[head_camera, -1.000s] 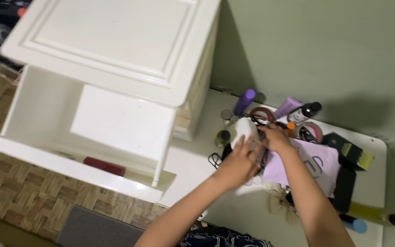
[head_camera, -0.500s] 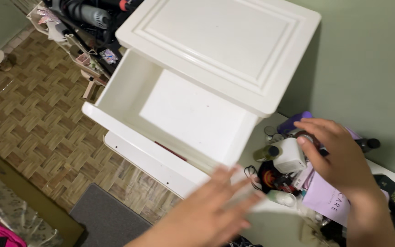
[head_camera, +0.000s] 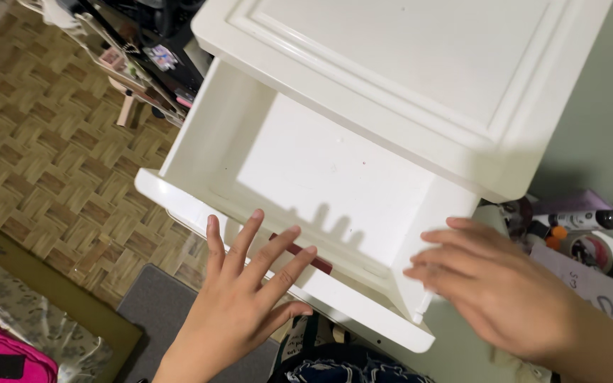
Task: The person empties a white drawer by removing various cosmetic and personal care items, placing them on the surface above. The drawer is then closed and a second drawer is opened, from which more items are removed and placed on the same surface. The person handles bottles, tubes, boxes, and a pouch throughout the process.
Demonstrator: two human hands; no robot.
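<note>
A white cabinet (head_camera: 420, 57) has its top drawer (head_camera: 321, 170) pulled out. The drawer looks bare inside except for a dark red flat item (head_camera: 311, 257) by its front wall. My left hand (head_camera: 239, 298) lies spread and empty on the drawer's front edge, fingers over the red item. Just right of the drawer's front right corner, my right hand (head_camera: 494, 284) hovers blurred, with its fingers apart and nothing in it.
A low white table (head_camera: 462, 347) at the right carries a pink paper (head_camera: 594, 284), a dark bottle (head_camera: 590, 218), a tape roll (head_camera: 590, 250) and other small items. A woven floor (head_camera: 44, 156), a grey mat (head_camera: 157, 319) and a cluttered rack (head_camera: 136, 42) lie to the left.
Both hands left the clutter on the low table and moved left to the open drawer. The left hand now rests on its front edge; the view swung toward the cabinet.
</note>
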